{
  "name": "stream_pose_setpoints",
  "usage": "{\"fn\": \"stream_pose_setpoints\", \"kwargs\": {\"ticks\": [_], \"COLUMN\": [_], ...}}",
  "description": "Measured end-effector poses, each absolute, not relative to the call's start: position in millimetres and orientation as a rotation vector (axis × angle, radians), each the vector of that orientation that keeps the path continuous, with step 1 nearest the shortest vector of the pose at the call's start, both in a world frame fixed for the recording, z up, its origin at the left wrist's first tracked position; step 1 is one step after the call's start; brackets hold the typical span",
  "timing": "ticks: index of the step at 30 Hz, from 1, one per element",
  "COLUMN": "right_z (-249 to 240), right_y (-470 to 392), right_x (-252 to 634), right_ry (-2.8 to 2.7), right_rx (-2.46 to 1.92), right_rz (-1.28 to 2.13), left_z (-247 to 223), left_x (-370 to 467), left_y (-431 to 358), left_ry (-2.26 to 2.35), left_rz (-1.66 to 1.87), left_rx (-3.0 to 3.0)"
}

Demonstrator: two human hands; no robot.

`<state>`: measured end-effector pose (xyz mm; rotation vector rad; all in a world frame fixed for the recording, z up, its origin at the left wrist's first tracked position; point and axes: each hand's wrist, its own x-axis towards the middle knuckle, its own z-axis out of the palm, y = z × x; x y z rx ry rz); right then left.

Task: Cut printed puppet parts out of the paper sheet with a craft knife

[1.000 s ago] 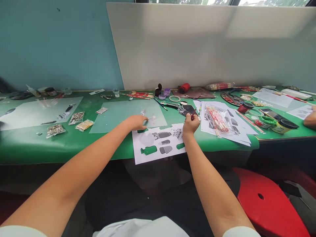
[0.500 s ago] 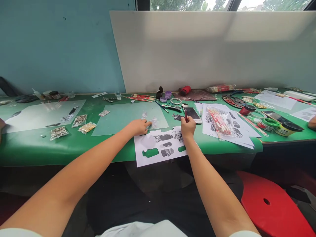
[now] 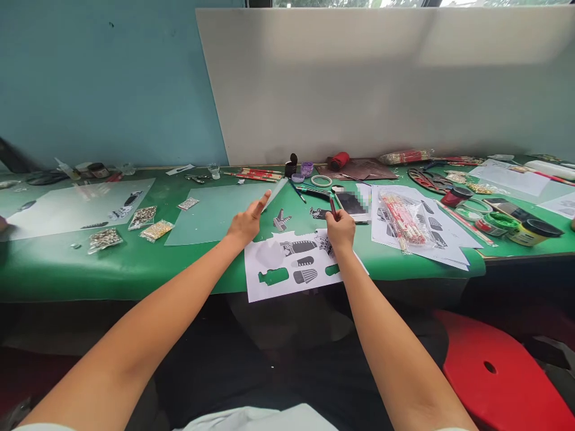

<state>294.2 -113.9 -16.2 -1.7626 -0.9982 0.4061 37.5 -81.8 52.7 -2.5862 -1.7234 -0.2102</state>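
My left hand (image 3: 246,225) grips the right part of a translucent sheet (image 3: 206,209), whose right edge is bent up off the green table. A small grey-striped paper cutout (image 3: 282,220) lies uncovered beside that raised edge. My right hand (image 3: 340,230) is closed around a dark red pen-like tool (image 3: 333,206), held upright. Under and beside my right hand is a white printed sheet (image 3: 269,287) with grey and black shapes and cut-out holes showing green. A black printed cutout (image 3: 318,212) sits just left of the tool.
Right of my hands are a phone (image 3: 353,205), papers under a bag of red sticks (image 3: 404,221), and paint jars (image 3: 496,222). Bead packets (image 3: 105,239) and another translucent sheet (image 3: 67,209) are at left. A red stool (image 3: 507,365) stands below. Other people's fingers show at both edges.
My left hand has lifted the translucent sheet's right edge, uncovering the striped cutout. My right hand still holds the tool in nearly the same spot. The view has tilted slightly down.
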Motion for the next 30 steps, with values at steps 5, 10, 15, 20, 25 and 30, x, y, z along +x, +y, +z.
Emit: {"fn": "stream_pose_setpoints", "kwargs": {"ticks": [5, 10, 15, 20, 25, 30], "right_z": [-17, -18, -18, -17, -15, -11], "right_y": [-113, -112, -112, -112, -115, -118], "right_x": [292, 290, 288, 288, 289, 287], "right_ry": [-1.099, -1.208, -1.274, -1.289, -1.240, -1.208], "right_rx": [-1.777, -1.783, -1.788, -1.785, -1.806, -1.833], "right_rz": [0.418, 0.440, 0.454, 0.449, 0.436, 0.427], "left_z": [48, 42, 39, 35, 28, 26], "left_x": [32, 27, 27, 32, 32, 29], "left_y": [-85, -77, -74, -85, -96, -101], "left_ry": [-1.742, -1.805, -1.839, -1.808, -1.729, -1.685], "left_rz": [-0.312, -0.374, -0.357, -0.291, -0.234, -0.211], "left_rx": [-2.561, -2.530, -2.514, -2.555, -2.644, -2.696]}}
